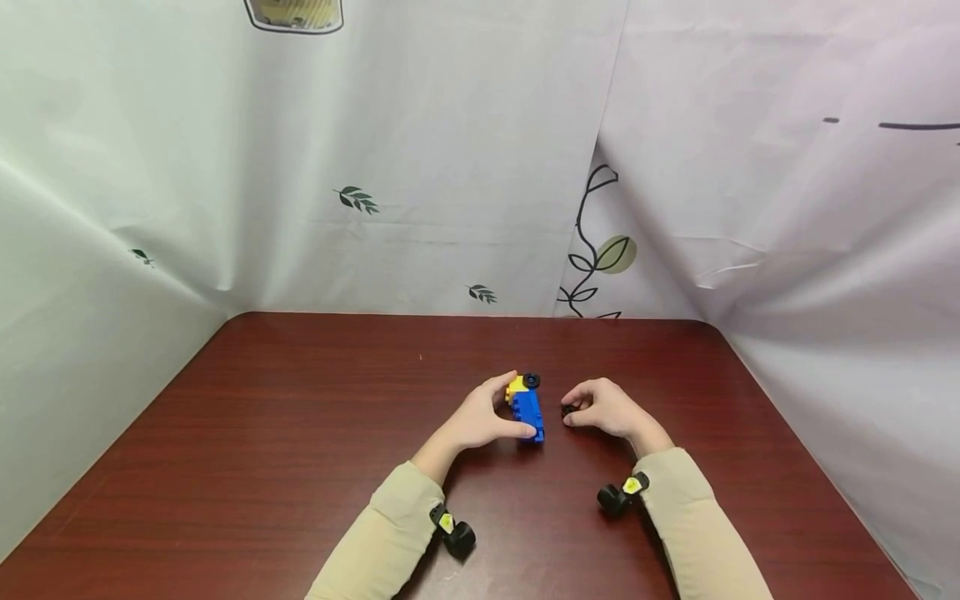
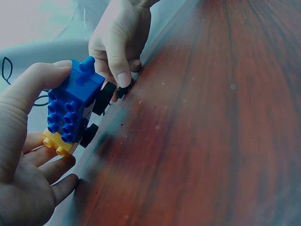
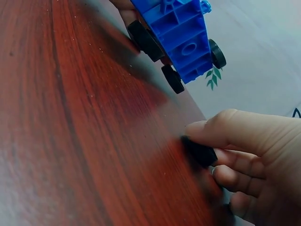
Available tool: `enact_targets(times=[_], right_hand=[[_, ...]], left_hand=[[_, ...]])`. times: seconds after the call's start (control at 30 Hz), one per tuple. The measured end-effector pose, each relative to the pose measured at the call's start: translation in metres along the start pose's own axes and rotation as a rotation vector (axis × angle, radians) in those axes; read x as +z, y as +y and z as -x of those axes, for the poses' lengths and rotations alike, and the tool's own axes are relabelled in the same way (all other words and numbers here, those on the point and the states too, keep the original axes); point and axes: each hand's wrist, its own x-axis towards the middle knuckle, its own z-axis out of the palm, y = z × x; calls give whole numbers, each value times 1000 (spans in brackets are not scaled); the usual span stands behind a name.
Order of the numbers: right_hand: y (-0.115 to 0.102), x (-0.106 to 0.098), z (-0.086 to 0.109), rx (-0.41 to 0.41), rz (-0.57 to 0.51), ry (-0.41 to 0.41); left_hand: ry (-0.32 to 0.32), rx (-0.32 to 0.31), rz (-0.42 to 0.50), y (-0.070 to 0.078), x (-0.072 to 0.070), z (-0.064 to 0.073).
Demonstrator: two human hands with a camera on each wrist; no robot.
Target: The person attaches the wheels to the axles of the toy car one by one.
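Observation:
My left hand (image 1: 476, 421) grips a toy car (image 1: 528, 412) built of blue and yellow studded plastic, thumb at one end and fingers at the yellow end. The car is tipped on its side above the table, its ribbed blue underside (image 3: 181, 35) facing the right wrist camera. Three black wheels show on it in that view, one being a thick tyre (image 3: 145, 40). To its right, my right hand (image 1: 609, 408) pinches a loose black wheel (image 3: 200, 151) between thumb and fingers, close over the tabletop and apart from the car.
Both hands work over the far half of a dark red wooden table (image 1: 300, 417). White cloth (image 1: 450, 167) with leaf prints hangs behind it and along both sides. A black camera is strapped at each wrist, over beige sleeves (image 1: 390, 533).

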Motion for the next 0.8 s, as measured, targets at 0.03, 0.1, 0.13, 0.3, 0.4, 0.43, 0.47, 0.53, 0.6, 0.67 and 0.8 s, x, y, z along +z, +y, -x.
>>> enact_targets(times=[0.03,0.1,0.13,0.3,0.4,0.43,0.47,0.53,0.6,0.67,0.8], right_hand=[[0,0,0,0,5,8],[0,1,0,-2,16,28],[0,1,0,-3,21,38],[-4,1,0,2,41,92],[-9,1,0,-4,34,118],[-11,1,0,-7,28,126],[-12,1,-1,-10,22,132],[-16,0,-1,-13,14,142],[-19,0,-1,-12,2,145],[-21,-1,-2,-9,-12,145],[-24,-1,-2,-16,-36,151]], left_hand=[[2,2,1,0,0,0],[6,5,4,0,0,0],[7,7,4,0,0,0],[20,16,-7,1,0,1],[27,21,-11,1,0,0],[29,23,-11,0,0,0],[32,24,-11,0,0,0],[38,26,-12,0,0,-1],[45,26,-13,0,0,-1],[53,26,-17,0,0,-1],[69,31,-29,0,-1,-2]])
